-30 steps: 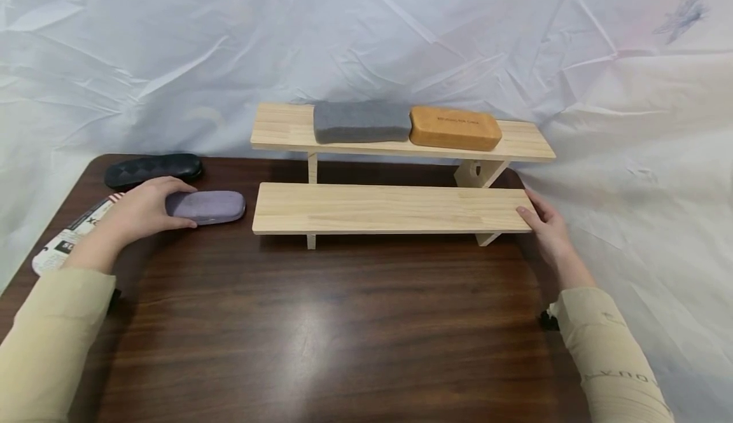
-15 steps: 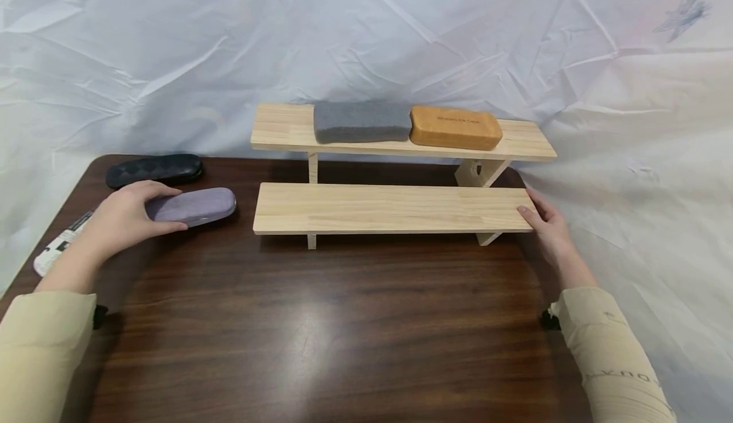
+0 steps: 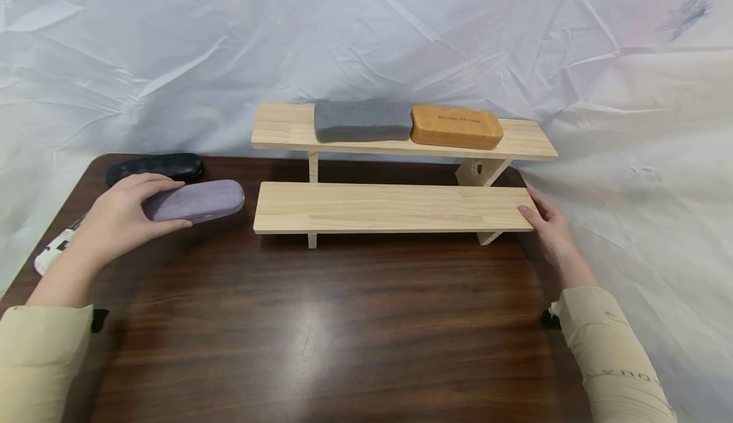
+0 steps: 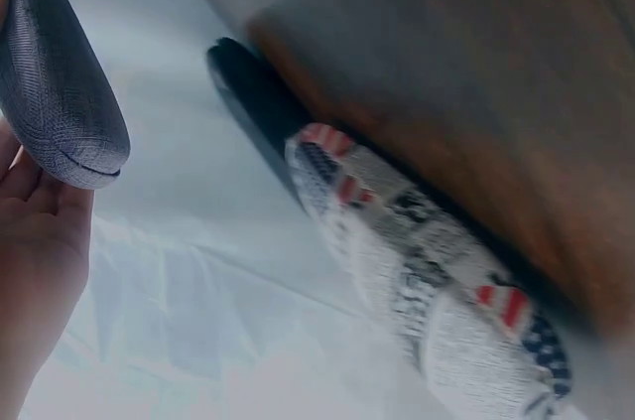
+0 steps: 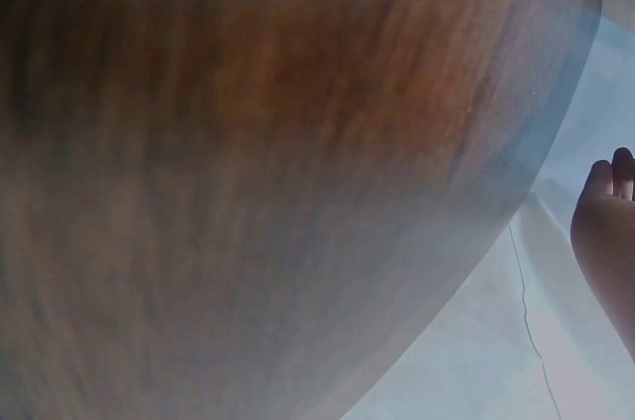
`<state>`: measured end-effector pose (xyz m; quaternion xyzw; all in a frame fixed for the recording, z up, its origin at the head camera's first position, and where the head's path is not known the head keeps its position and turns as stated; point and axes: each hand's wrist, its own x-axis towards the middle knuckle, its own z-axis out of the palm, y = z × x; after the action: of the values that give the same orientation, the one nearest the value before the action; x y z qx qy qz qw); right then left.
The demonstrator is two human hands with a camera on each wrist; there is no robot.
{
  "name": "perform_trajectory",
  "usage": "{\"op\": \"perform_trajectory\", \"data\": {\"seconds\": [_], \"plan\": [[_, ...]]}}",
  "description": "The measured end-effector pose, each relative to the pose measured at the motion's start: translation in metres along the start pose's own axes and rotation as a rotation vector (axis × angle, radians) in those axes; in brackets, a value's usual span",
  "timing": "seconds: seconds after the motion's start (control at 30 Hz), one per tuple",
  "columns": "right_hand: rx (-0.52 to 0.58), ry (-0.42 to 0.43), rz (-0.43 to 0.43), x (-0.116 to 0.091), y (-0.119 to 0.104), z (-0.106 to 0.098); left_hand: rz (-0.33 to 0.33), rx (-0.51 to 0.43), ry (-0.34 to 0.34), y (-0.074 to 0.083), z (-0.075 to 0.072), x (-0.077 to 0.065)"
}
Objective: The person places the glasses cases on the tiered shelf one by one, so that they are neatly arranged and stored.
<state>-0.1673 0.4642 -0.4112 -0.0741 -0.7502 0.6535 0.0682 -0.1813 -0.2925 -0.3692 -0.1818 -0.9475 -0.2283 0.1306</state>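
My left hand (image 3: 123, 213) grips a purple glasses case (image 3: 197, 200) by its left end, thumb on the near side and fingers on the far side. The case looks raised above the table, its right end pointing toward the shelf. The left wrist view shows the grey-purple case (image 4: 60, 72) at the upper left, most of the hand cut off. My right hand (image 3: 551, 227) holds the right end of the lower board of a two-tier wooden shelf (image 3: 366, 208), thumb on top. On the upper board lie a grey glasses case (image 3: 363, 121) and an orange-brown one (image 3: 455, 127).
A black glasses case (image 3: 163, 167) lies at the table's back left. Beside it a white printed case (image 3: 54, 251), with flag patterns in the left wrist view, is partly hidden by my left arm. White sheeting (image 3: 200, 48) hangs behind the dark wood table (image 3: 321, 321).
My left hand has lifted the purple glasses case off the table, first drawing it left, then moving it slightly up and right. The right hand has stayed on the shelf end.
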Motion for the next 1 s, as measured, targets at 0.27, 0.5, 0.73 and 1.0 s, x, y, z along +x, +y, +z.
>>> {"op": "perform_trajectory", "data": {"seconds": [0.27,0.5,0.73,1.0], "plan": [[-0.017,-0.003,-0.005,-0.001,0.000,-0.001,0.090,-0.038,0.063,0.034,0.007,0.007],[-0.031,-0.004,-0.007,-0.001,-0.001,0.000,0.195,-0.058,0.100,0.062,0.018,0.016],[-0.019,-0.001,-0.015,0.000,-0.002,0.000,0.236,-0.085,0.076,0.080,0.032,0.031],[-0.010,-0.008,-0.015,0.000,0.000,0.000,0.276,-0.126,0.070,0.096,0.052,0.048]]}}
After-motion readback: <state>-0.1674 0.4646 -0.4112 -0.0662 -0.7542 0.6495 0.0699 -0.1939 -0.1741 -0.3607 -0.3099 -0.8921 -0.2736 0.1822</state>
